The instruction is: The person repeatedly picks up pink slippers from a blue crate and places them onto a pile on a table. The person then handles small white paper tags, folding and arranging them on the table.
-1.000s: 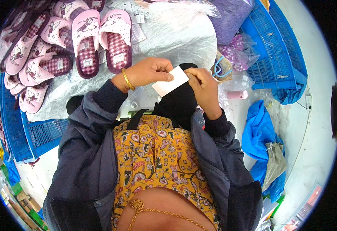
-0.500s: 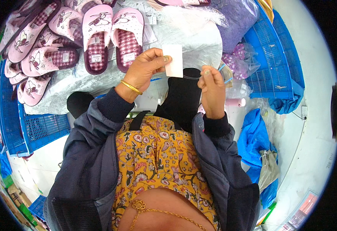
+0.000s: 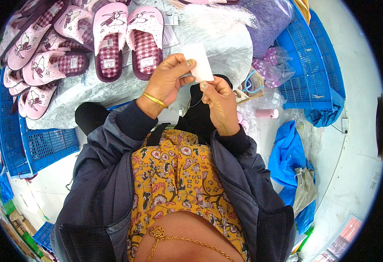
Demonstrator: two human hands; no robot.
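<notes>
A small white card [image 3: 200, 61], like a tag, is tilted between my two hands. My left hand [image 3: 168, 78] pinches its left edge between thumb and fingers. At the card's lower right corner, my right hand [image 3: 221, 101] is closed in a pinch on a thin pale string, whose loop hangs faintly below the fingers. Whether the string passes through the card cannot be made out. Beyond my left hand, a pair of pink slippers [image 3: 144, 39] with maroon checked insoles lies on a plastic-covered surface [image 3: 196, 30].
More pink slippers [image 3: 36, 65] are heaped at the left, above a blue plastic crate [image 3: 53, 144]. Blue crates [image 3: 307, 65] and a purple bagged bundle [image 3: 268, 26] stand at the right. A box with blue cord [image 3: 253, 85], a pink roll [image 3: 267, 113] and blue sheeting [image 3: 286, 153] lie nearer.
My right hand has moved left to the card's lower right corner. The card has tilted and shifted slightly right with my left hand.
</notes>
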